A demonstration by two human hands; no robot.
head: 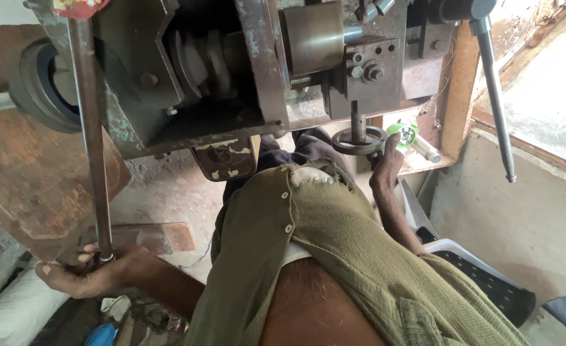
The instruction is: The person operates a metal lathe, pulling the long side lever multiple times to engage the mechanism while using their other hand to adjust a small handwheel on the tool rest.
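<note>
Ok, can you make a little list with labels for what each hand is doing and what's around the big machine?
left hand: grips the lower end of a long metal rod
right hand: reaches up beside a metal ring under the machine
near right hand: small shiny green piece
far right: long lever hanging down
clothing: olive shirt
seat: white plastic chair

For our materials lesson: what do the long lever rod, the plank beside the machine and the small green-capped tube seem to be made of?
Lever rod in the left hand: bare metal, likely steel; dull grey with rust patches.
Plank: unfinished wood; brown, grainy, worn.
Green-capped tube near the right hand: probably glossy plastic cap, shiny body; too small to tell.
</note>
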